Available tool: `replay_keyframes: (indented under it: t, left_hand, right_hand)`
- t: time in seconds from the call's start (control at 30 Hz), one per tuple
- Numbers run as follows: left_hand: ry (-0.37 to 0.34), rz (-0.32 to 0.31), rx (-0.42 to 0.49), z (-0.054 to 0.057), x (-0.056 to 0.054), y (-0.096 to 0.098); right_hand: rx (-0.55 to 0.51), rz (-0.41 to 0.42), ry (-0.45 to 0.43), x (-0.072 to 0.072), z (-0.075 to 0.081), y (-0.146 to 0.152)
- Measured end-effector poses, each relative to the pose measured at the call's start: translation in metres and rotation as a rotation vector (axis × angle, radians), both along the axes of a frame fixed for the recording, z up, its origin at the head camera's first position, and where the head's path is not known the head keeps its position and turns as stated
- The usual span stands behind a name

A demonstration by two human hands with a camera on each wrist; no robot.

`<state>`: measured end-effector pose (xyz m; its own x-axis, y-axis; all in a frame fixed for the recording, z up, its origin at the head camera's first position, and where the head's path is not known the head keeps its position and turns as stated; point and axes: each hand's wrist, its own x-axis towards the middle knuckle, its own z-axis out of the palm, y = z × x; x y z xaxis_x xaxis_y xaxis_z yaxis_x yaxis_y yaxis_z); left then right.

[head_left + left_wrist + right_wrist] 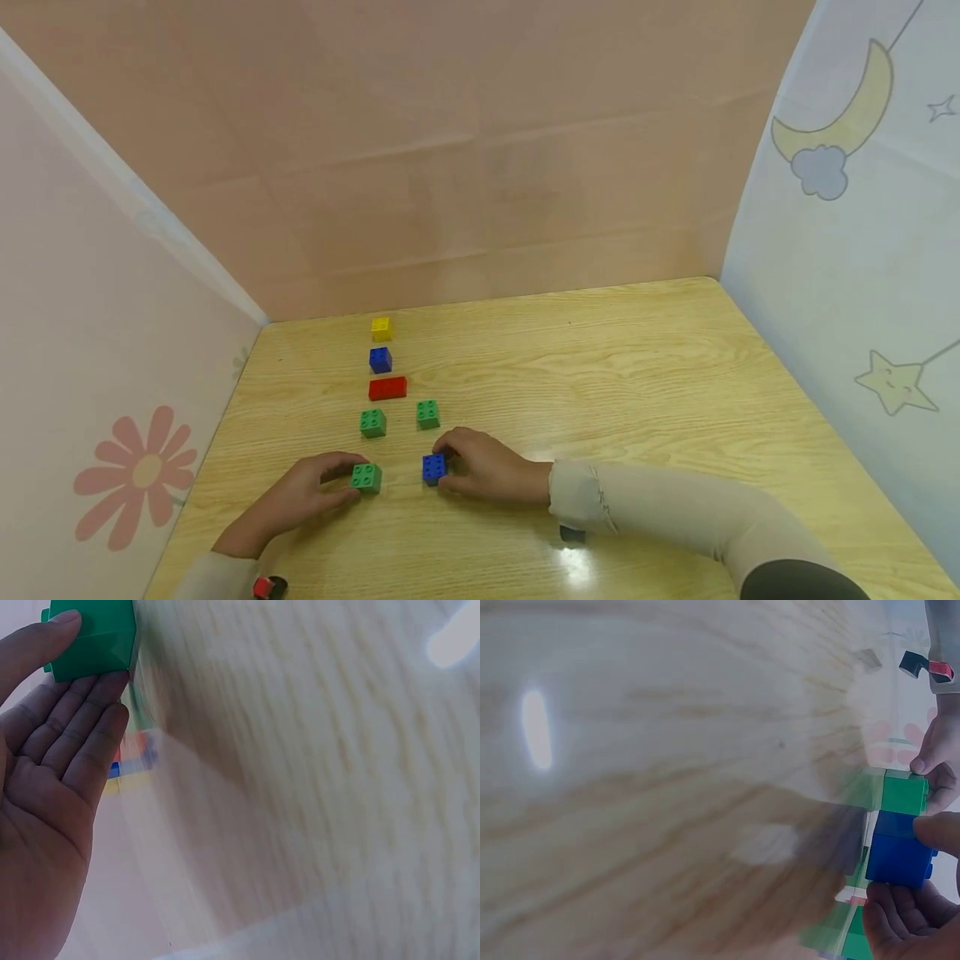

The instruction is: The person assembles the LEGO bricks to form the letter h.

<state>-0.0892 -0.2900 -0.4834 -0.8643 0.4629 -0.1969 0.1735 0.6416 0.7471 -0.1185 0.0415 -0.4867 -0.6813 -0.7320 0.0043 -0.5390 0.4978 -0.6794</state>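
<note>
My left hand [309, 493] pinches a green toy brick [366, 478] between thumb and fingers at the near left of the table. In the left wrist view the thumb lies on one side of that brick [94, 645], the fingertips on the opposite side. To the right, my right hand [487, 467] grips a blue toy brick [433, 469]; the right wrist view shows thumb and fingers on opposite faces of this brick [900, 851]. A gap separates the two held bricks. Just beyond them sit two more green bricks, a left one [372, 423] and a right one [427, 414].
Farther back, in a column, lie a long red brick [387, 388], a blue brick [381, 360] and a yellow brick [382, 329]. The wooden table [600, 375] meets a pinkish back wall [480, 167] and printed side walls [840, 333].
</note>
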Motion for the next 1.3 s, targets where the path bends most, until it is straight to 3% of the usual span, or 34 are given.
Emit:
replay_keyframes:
  t: [0.57, 1.07, 1.3]
  left_hand:
    - [0.016, -0.005, -0.04, 0.002, 0.0, 0.006]
    - [0.01, -0.033, -0.061, 0.004, -0.005, 0.014]
    - [0.051, -0.041, -0.076, 0.002, -0.008, 0.019]
  right_hand:
    - [-0.001, -0.016, -0.027, 0.001, 0.007, 0.002]
    - [-0.069, -0.013, 0.04, -0.002, 0.02, -0.004]
    - [-0.092, -0.021, 0.05, -0.006, 0.025, -0.008]
